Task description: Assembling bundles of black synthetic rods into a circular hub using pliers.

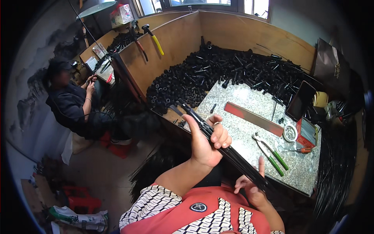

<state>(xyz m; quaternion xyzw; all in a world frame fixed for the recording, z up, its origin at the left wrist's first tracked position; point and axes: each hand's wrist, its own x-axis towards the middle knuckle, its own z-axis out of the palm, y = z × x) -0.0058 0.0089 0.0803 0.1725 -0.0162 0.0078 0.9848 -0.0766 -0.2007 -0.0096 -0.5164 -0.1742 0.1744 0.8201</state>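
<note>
My left hand (pixel 206 146) is wrapped round a bundle of thin black rods (pixel 237 158), thumb on the near side. The bundle slants over the front edge of the worktable, its upper end pointing toward a heap of black tubular parts (pixel 187 84). By the bundle's lower end is my right hand (pixel 255 191), its index finger stretched up and the other fingers apart and partly bent. Whether it touches the rods is hard to tell. Pliers with green handles (pixel 272 155) lie on the speckled tabletop (pixel 233 95) to the right of the bundle.
A reddish flat bar (pixel 253 119), a white cup (pixel 290 133), a red box (pixel 306 132), a screwdriver (pixel 302 150) and a phone-like dark slab (pixel 301 100) lie on the table. Wooden boards (pixel 253 33) wall its back. At left sits another person (pixel 70 93). Long black rods (pixel 335 171) hang at right.
</note>
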